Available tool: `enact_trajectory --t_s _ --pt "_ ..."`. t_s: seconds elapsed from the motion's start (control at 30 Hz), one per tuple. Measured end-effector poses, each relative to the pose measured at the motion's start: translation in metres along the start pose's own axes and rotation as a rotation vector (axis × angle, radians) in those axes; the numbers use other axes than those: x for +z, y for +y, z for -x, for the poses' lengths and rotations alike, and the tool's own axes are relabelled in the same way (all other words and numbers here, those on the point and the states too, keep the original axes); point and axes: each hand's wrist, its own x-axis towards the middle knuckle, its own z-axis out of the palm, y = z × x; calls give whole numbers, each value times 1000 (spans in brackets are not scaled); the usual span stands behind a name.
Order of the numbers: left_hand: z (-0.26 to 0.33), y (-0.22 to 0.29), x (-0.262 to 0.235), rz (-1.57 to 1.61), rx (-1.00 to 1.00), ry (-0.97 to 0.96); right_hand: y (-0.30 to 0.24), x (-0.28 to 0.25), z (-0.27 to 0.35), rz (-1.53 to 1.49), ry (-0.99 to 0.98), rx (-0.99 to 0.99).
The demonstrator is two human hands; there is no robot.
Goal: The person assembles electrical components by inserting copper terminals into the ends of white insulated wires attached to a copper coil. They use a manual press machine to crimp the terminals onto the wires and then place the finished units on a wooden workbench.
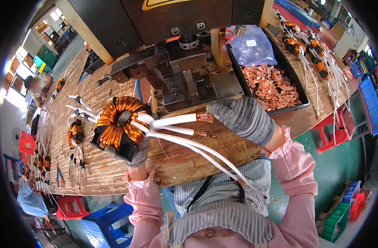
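My left hand (140, 155), in a grey glove, holds a toroidal coil (118, 120) wound with thick copper wire on a black base, over the table. A gloved fingertip shows in the ring's hole. White-sleeved leads (172, 120) run right from the coil, and two longer ones droop toward my apron. My right hand (244, 120), also gloved in grey, has its fingers closed at a copper terminal lug (204, 117) on the upper lead's end. Just below, a second copper lug (207, 135) sits at another lead's end. The thumb partly hides the right hand's grip.
A dark metal press (180, 78) stands directly beyond the coil. Right of it, a black tray (305, 99) holds loose copper lugs (271, 89) and a plastic bag (252, 45). More coils lie at the left (74, 134) and far right (295, 45). Stools flank the wooden table (94, 173).
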Motion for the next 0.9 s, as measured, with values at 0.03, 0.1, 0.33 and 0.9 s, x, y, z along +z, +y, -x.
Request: enact_trajectory --t_s 0.03,0.1,0.33,0.9 --pt "-2 0 1 4 5 -29 0 2 1 -18 -4 -2" --pt "-4 -2 2 32 16 -87 1 6 3 -56 -13 -4" --pt "1 -2 7 -85 11 108 -3 7 1 -394 2 152" --pt "-20 25 -13 -76 -26 39 17 36 -8 -1448 135 591"
